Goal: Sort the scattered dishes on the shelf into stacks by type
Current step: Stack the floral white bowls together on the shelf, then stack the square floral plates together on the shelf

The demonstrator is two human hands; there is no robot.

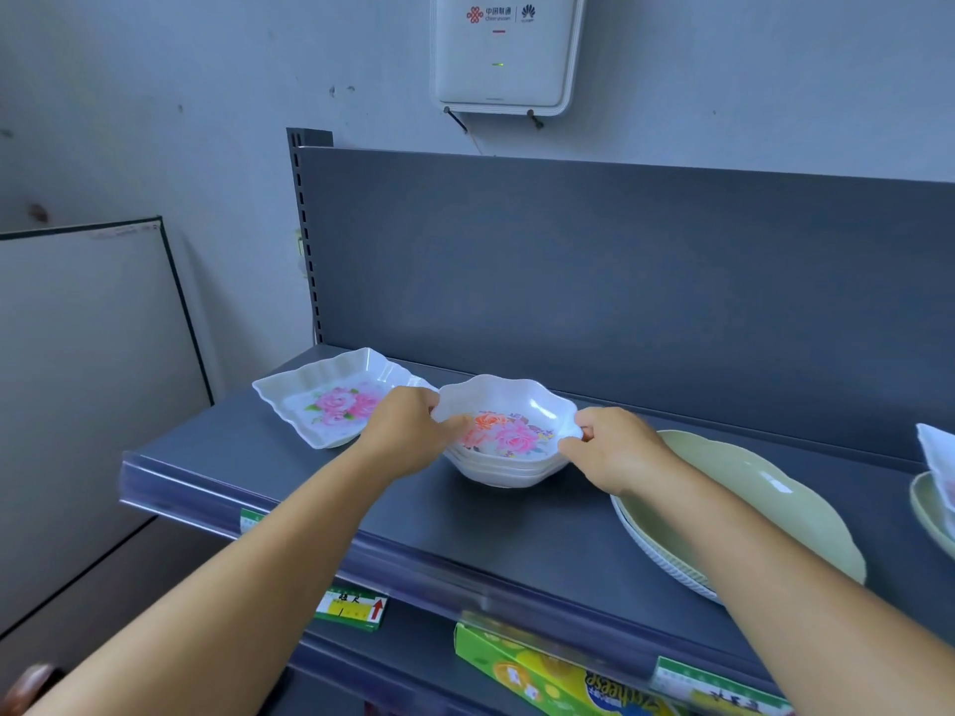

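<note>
Bowls [509, 441] sat stacked near the middle of the grey shelf [517, 540], and we had one hand on each side of the top one. Our left hand [411, 426] pinched its left rim, thumb inside and fingers curled under; our right hand [612, 447] pinched the right rim the same way. The stack lay straight ahead, between the hands, equally near to both, so we judged that any lift or nudge would need both to move together to keep it level. These bowls were white, glossy and probably plastic, with wavy rims and an orange and pink flower print inside. To the far left, just beside the stack, sat a square white dish [336, 397] with fluted edges and pink roses. To the right, under our forearm, lay pale green oval plates [765, 488], smooth and shallow, already stacked. More dishes [938, 483] showed at the right edge, cut off.
</note>
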